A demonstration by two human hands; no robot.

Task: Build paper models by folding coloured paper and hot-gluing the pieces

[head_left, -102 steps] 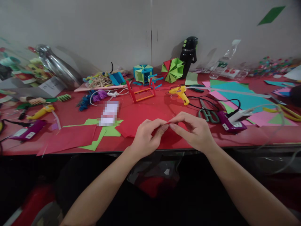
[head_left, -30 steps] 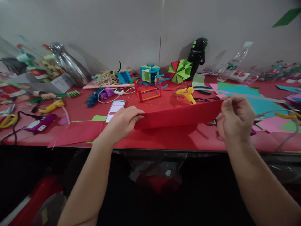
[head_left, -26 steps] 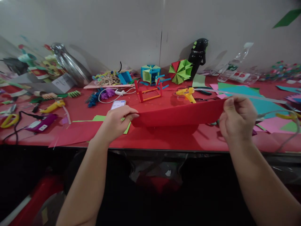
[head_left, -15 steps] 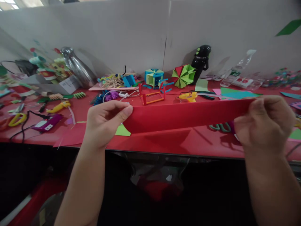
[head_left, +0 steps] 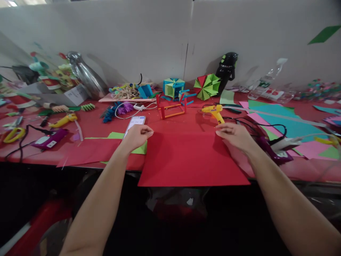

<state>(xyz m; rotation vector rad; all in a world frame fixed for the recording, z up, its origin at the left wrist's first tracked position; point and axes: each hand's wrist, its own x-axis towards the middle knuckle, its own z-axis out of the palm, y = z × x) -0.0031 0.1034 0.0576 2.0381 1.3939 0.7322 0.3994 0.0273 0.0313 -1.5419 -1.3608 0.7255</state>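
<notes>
The red paper point(head_left: 195, 160), half a second ago a narrow band stretched between widely spaced hands, now shows as a broad sheet over the table point(head_left: 170, 124), its near edge past the table's edge. The left hand point(head_left: 136, 137) and right hand point(head_left: 236, 138), closer together now, pinch its far corners.

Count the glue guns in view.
2: one glue gun just beyond the right hand, another glue gun at left, behind a purple block. More may be hidden.
</notes>
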